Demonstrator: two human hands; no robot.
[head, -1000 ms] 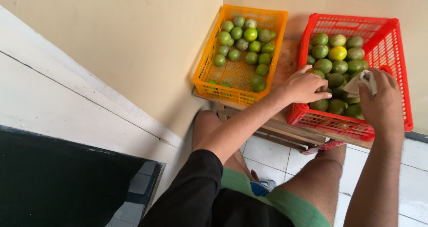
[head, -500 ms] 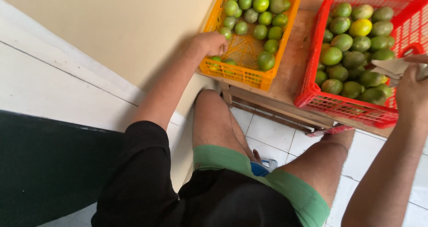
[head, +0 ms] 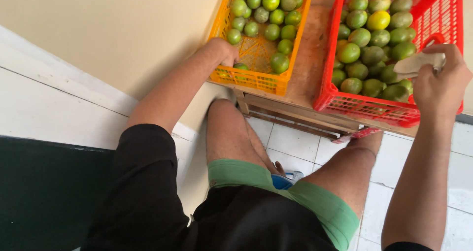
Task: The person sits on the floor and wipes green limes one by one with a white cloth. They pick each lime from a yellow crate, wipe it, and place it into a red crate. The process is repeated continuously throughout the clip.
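Altogether two crates: orange crate (head: 276, 81) at left hand (head: 222, 51), red crate (head: 374, 105) by right hand (head: 441, 81).

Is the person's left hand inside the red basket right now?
No, the left hand rests at the near corner of the orange basket, while the red basket sits apart on the right.

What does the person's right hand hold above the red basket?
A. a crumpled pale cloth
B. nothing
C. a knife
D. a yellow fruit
A: the right hand is closed on a crumpled pale cloth over the near corner of the red basket of green fruit; meanwhile the left hand rests at the near corner of the orange basket.
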